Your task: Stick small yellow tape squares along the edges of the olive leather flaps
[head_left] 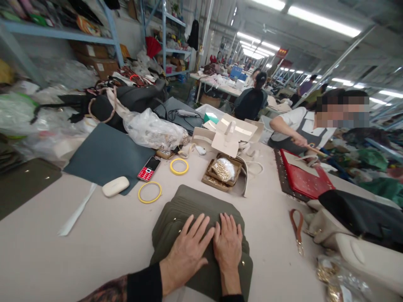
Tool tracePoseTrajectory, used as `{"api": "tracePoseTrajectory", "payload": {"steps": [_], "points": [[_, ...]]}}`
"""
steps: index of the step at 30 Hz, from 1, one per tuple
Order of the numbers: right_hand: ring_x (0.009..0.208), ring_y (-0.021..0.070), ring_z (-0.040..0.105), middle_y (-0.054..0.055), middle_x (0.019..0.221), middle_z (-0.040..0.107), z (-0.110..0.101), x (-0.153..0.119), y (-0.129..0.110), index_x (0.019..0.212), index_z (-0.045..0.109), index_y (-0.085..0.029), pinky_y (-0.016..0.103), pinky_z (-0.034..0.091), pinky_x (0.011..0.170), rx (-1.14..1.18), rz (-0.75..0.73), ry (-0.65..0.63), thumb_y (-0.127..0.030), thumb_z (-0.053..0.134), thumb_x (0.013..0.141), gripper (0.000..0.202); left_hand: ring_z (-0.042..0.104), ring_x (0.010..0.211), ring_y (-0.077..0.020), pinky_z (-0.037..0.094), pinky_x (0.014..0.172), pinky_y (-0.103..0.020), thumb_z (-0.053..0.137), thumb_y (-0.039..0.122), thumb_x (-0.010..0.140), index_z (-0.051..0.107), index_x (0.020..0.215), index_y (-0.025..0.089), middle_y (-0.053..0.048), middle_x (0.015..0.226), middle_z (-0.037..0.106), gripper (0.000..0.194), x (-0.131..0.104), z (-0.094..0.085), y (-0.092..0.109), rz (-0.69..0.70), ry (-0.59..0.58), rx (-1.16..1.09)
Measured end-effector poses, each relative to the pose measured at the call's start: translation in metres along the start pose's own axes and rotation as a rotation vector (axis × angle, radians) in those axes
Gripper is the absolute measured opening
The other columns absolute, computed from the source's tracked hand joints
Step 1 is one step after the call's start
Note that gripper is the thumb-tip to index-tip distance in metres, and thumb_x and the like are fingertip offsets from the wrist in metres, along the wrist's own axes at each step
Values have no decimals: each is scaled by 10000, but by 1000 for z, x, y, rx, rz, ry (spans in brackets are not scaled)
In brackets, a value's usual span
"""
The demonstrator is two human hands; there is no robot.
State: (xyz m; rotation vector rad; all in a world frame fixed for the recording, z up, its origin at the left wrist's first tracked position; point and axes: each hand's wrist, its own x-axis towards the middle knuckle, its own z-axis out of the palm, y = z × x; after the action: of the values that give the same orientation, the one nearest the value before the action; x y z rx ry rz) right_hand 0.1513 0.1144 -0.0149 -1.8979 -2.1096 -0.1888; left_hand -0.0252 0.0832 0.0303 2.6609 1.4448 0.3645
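A fanned stack of olive-green leather-like panels (pixel 201 201) with small gold studs lies before me on the table. My left hand (pixel 189 249) rests flat on the stack, fingers spread and thumb out to the side. Beside it, my right hand (pixel 228 241) also lies on the panels, fingers stretched forward and slightly apart. Neither hand grips anything. Beyond the stack are two rolls of yellow tape, one nearer (pixel 150 192) and one farther (pixel 179 166). A box of gold chain (pixel 223 170) sits behind the panels.
To the left lie a dark grey sheet (pixel 103 155), a white oval case (pixel 115 186) and a red-and-black phone-like item (pixel 149 169). At right are a brown wrist strap (pixel 297 228), bags (pixel 362 218) and bagged gold hardware (pixel 330 272). A co-worker (pixel 305 126) works over a red piece (pixel 307 176).
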Motion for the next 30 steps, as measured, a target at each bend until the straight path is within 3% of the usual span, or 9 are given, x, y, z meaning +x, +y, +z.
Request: {"api": "tracePoseTrajectory", "payload": {"steps": [4, 9, 12, 15, 17, 23, 27, 30], "points": [[1281, 311, 440, 156, 1298, 586, 2, 0, -6, 1241, 588, -118, 551, 241, 1084, 51, 19, 62, -378, 343, 977, 444, 198, 1413, -367, 214, 1107, -613, 721, 417, 729, 281, 1462, 277, -101, 1554, 234, 866, -57, 6, -12, -140, 4, 11], [1304, 300, 419, 172, 1330, 549, -26, -16, 9, 1263, 555, -101, 536, 265, 1099, 251, 17, 139, -495, 343, 964, 538, 206, 1404, -398, 229, 1084, -662, 712, 408, 726, 281, 1455, 342, -91, 1552, 237, 849, -81, 18, -29, -200, 77, -54], [1356, 325, 346, 196, 1414, 454, -43, -45, 40, 1359, 463, -86, 542, 229, 1124, 372, 309, 180, -600, 386, 902, 692, 177, 1410, -406, 265, 1087, -633, 716, 359, 712, 257, 1464, 290, -132, 1568, 144, 884, -85, 25, -29, -258, 184, -120], [1374, 359, 310, 218, 1483, 344, -41, -73, 64, 1453, 308, -54, 557, 256, 1112, 605, 686, -1, -703, 385, 830, 903, 152, 1409, -429, 287, 1084, -621, 754, 360, 649, 203, 1473, 207, -189, 1565, 67, 1003, -88, 31, -27, -360, 257, -183], [1389, 346, 286, 190, 1507, 313, -33, -83, 68, 1475, 264, -72, 540, 239, 1127, 740, 772, -106, -718, 375, 816, 930, 139, 1409, -436, 286, 1085, -623, 774, 400, 621, 178, 1473, 182, -204, 1559, 72, 1062, -90, 33, -28, -398, 260, -206], [1394, 324, 283, 151, 1511, 325, -18, -84, 43, 1475, 283, -112, 498, 202, 1154, 713, 747, -71, -697, 424, 805, 901, 158, 1422, -384, 322, 1096, -561, 752, 376, 665, 136, 1479, 198, -178, 1553, 144, 1036, -101, 33, -27, -419, 197, -245], [1386, 350, 292, 157, 1505, 337, -16, -88, 41, 1480, 278, -116, 541, 236, 1136, 635, 727, -56, -720, 377, 809, 908, 186, 1416, -381, 336, 1090, -559, 698, 369, 733, 112, 1492, 215, -173, 1562, 122, 971, -115, 34, -19, -463, 192, -215], [1324, 363, 399, 125, 1447, 433, 0, -93, 49, 1482, 293, -257, 589, 352, 1056, 552, 683, -3, -716, 391, 820, 811, 198, 1411, -390, 359, 1079, -564, 731, 345, 689, 102, 1495, 241, -170, 1570, 84, 1028, -124, 38, -13, -495, 182, -224]]}}
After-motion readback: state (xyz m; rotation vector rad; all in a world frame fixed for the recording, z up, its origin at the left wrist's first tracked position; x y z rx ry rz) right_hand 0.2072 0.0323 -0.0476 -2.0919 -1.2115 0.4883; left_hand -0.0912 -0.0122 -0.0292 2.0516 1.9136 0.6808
